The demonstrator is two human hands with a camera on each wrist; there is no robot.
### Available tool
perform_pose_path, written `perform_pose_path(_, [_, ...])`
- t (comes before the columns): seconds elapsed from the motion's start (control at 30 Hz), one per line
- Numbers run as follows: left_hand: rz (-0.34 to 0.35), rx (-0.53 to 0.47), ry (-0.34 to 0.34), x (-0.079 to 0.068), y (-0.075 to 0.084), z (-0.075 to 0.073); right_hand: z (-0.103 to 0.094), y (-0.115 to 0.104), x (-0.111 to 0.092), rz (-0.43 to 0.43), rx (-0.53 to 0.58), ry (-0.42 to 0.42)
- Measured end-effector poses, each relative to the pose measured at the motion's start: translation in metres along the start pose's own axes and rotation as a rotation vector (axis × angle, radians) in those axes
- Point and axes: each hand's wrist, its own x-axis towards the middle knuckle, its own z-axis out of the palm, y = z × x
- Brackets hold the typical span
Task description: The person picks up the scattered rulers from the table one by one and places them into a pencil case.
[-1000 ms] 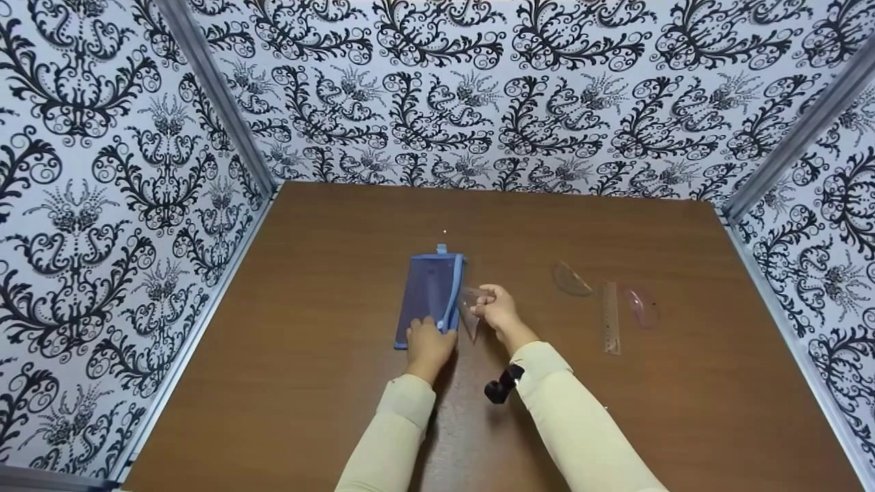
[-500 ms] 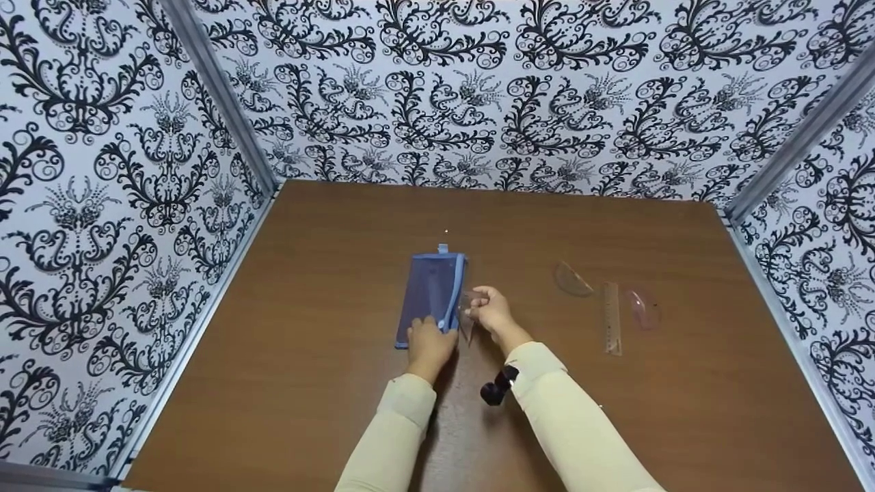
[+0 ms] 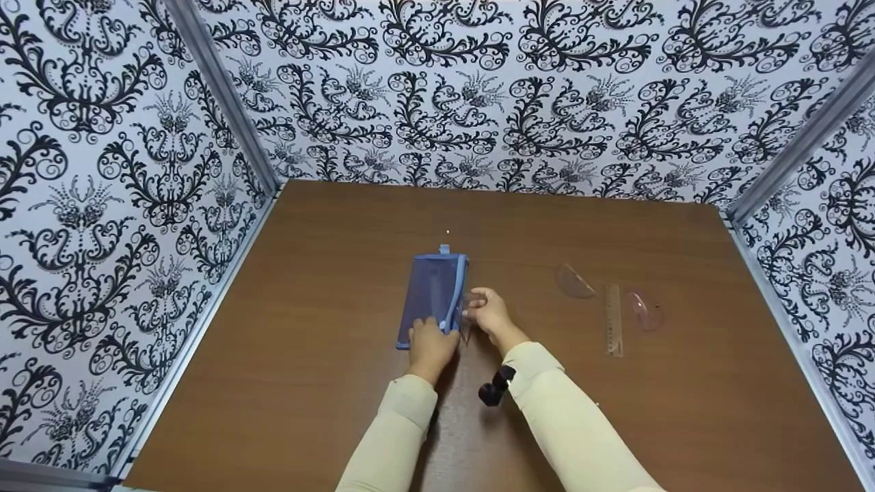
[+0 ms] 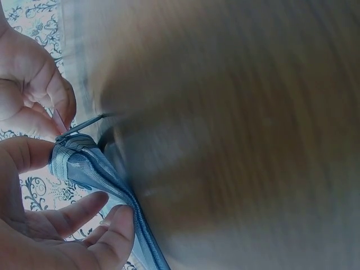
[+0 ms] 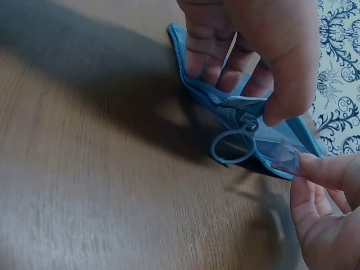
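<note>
A blue zippered mesh pouch (image 3: 425,294) lies on the table in the head view, its zipper side to the right. My left hand (image 3: 432,347) grips its near end, with the thumb by the zipper slider. In the right wrist view, the pouch's mouth gapes beside a blue zipper pull ring (image 5: 233,146). My right hand (image 3: 492,316) pinches a clear, pinkish set square (image 5: 286,158) between thumb and fingers. The leading part of the set square sits at the pouch's opening; how far in it reaches is hidden.
To the right on the brown table (image 3: 328,410) lie a clear protractor (image 3: 573,281), a clear ruler (image 3: 614,321) and a pinkish curved piece (image 3: 642,311). Patterned walls (image 3: 437,102) stand behind and at both sides. A black wrist camera (image 3: 493,388) hangs at my right cuff.
My right hand has moved a little left, bringing the set square to the pouch's open side; less of it shows now. My left hand keeps its grip on the pouch.
</note>
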Motion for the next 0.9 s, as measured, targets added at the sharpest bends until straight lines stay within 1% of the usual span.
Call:
perform_pose_path(0.17, [0.015, -0.006, 0.02, -0.001, 0.0, 0.001, 0.0, 0.0, 0.001, 0.002, -0.01, -0.009])
perform_pose_path(0.2, [0.016, -0.006, 0.022, -0.001, 0.0, 0.001, -0.001, -0.001, 0.0, -0.018, -0.008, -0.023])
perform_pose_path(0.23, [0.016, -0.006, 0.023, -0.001, 0.0, 0.0, -0.001, -0.005, -0.003, -0.018, -0.016, -0.029])
perform_pose_path(0.3, [0.015, -0.01, 0.022, -0.001, 0.0, 0.0, 0.0, -0.003, 0.0, -0.014, -0.036, -0.022])
perform_pose_path(0.33, [0.014, -0.013, 0.021, -0.001, 0.0, 0.0, -0.002, 0.0, 0.002, -0.03, -0.031, -0.035])
perform_pose_path(0.4, [0.011, -0.013, 0.02, -0.002, 0.001, -0.001, -0.003, 0.034, 0.033, -0.069, -0.007, -0.054])
perform_pose_path(0.43, [0.009, -0.013, 0.019, -0.002, 0.001, -0.001, -0.002, 0.057, 0.056, -0.055, -0.008, -0.048])
perform_pose_path(0.53, [0.008, -0.009, 0.019, -0.002, 0.0, -0.001, -0.005, 0.144, 0.139, -0.084, 0.046, -0.087])
perform_pose_path(0.57, [0.007, -0.008, 0.018, -0.002, 0.0, -0.001, -0.003, 0.175, 0.17, -0.076, 0.05, -0.084])
perform_pose_path(0.63, [0.006, -0.012, 0.015, -0.002, 0.0, -0.001, -0.003, 0.212, 0.207, -0.055, 0.046, -0.085])
perform_pose_path(0.67, [0.006, -0.014, 0.013, -0.002, 0.0, 0.0, -0.002, 0.227, 0.222, -0.055, 0.045, -0.085])
perform_pose_path(0.7, [0.005, -0.017, 0.011, -0.002, 0.0, 0.0, -0.002, 0.238, 0.231, -0.059, 0.048, -0.085])
perform_pose_path(0.77, [0.002, -0.021, 0.007, -0.002, 0.0, 0.0, 0.0, 0.249, 0.242, -0.057, 0.054, -0.085])
perform_pose_path(0.83, [0.0, -0.023, 0.007, -0.001, 0.0, 0.0, 0.001, 0.247, 0.24, -0.049, 0.066, -0.083])
perform_pose_path(0.9, [0.002, -0.021, 0.01, -0.001, 0.001, -0.001, 0.002, 0.232, 0.227, -0.041, 0.076, -0.081])
